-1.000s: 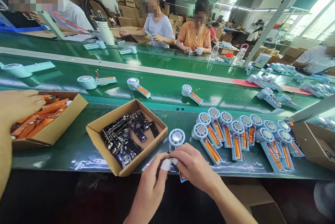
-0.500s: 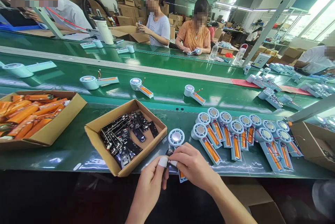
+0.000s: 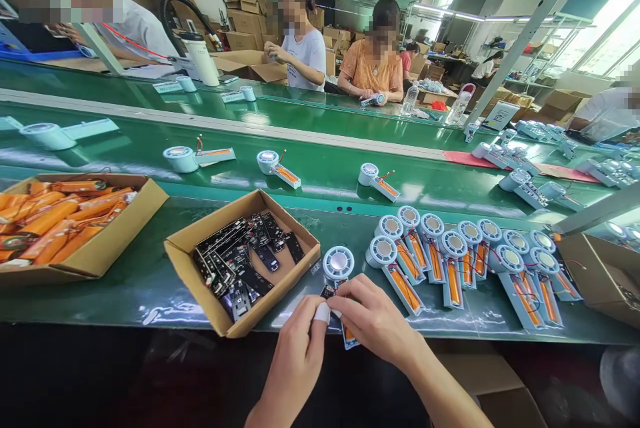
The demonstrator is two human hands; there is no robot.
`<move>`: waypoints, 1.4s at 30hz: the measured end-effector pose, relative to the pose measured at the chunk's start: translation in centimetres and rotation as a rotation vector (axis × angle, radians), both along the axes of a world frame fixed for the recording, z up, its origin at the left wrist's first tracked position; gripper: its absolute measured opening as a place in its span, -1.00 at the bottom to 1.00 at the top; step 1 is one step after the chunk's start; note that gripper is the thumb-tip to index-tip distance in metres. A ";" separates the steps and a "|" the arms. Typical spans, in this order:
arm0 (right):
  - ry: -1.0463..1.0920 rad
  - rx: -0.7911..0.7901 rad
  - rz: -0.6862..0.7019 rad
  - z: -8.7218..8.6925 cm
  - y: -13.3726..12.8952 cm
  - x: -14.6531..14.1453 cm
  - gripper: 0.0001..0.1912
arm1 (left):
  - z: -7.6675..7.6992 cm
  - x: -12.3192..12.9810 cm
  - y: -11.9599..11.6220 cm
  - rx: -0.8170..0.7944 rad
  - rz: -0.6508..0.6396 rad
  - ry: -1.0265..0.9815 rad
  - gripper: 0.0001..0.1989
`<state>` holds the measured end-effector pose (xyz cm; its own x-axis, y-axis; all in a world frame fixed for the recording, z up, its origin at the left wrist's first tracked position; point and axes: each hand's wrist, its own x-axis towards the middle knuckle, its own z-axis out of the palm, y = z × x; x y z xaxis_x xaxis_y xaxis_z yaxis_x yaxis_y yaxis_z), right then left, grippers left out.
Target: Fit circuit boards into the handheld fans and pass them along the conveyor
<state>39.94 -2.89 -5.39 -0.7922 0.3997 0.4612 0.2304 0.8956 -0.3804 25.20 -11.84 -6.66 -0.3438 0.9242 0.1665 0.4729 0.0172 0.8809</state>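
Observation:
A light-blue fan housing (image 3: 339, 263) with a round silver centre lies at the bench's front edge, its handle partly hidden under my hands. Over that handle, a small black circuit board (image 3: 327, 291) shows between my fingers. My left hand (image 3: 300, 345), with white tape on its thumb, is closed on the board. My right hand (image 3: 375, 321) pinches close against the left fingertips; whatever it grips is hidden. Just left of the hands, a cardboard box (image 3: 295, 281) holds many black circuit boards. On the right lie several fan housings (image 3: 397, 281) with orange batteries in their handles.
A box of orange batteries (image 3: 55, 221) stands at the left. Spaced-out fan housings (image 3: 279, 168) lie on the green conveyor (image 3: 320, 198) beyond the bench. Another box (image 3: 600, 275) is at the right, below a metal post (image 3: 520, 48). Several co-workers (image 3: 373, 71) sit across the line.
Both hands stay together at the fan housing, the left one turning slightly so its taped thumb sits nearer the right fingers. Housings on the conveyor have shifted a little to the right.

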 end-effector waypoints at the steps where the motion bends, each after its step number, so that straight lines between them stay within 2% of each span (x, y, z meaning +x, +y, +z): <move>1: 0.022 -0.001 -0.001 -0.1 0.1 0.0 -0.75 | -0.1 0.1 0.0 0.007 0.002 0.013 -0.72; 5: 0.132 -0.069 -0.086 -0.6 0.3 -0.3 -0.77 | -0.8 0.3 -0.3 -0.072 0.026 -0.126 -0.69; 9: 0.041 0.006 -0.172 0.0 0.4 -0.6 -0.78 | -1.3 0.3 -0.7 -0.092 0.113 -0.285 -0.62; 14: -0.147 0.152 -0.219 1.2 -0.3 -1.1 -0.78 | -1.5 0.2 -1.0 -0.047 0.097 -0.127 -0.67; 17: -0.196 0.232 -0.227 1.2 -0.7 -1.4 -0.76 | -1.8 0.2 -1.2 0.043 0.116 -0.037 -0.70; 19: -0.181 0.223 -0.208 1.0 -0.6 -1.4 -0.76 | -1.8 0.1 -1.2 0.056 0.110 -0.060 -0.69; 21: -0.126 0.138 -0.180 0.6 -0.3 -1.2 -0.77 | -1.7 -0.3 -1.0 0.014 0.081 -0.144 -0.67; 25: 0.034 -0.219 -0.145 0.2 0.7 -0.7 -0.77 | -1.2 -1.4 -0.5 -0.095 -0.005 -0.319 -0.63; 28: 0.049 -0.400 -0.096 0.5 1.2 -0.5 -0.76 | -0.9 -2.2 -0.2 -0.124 -0.067 -0.343 -0.65; 34: 0.109 -0.500 -0.134 0.4 0.8 -0.4 -0.79 | -0.9 -2.6 0.0 -0.132 -0.106 -0.299 -0.66; 38: 0.223 -0.599 -0.165 -0.2 0.5 1.0 -0.65 | -1.3 -2.1 -0.4 -0.151 -0.055 -0.253 -0.58; 42: 0.240 -0.609 -0.250 -0.2 0.7 1.9 -0.80 | -1.3 -1.5 -0.8 -0.151 -0.072 -0.171 -0.53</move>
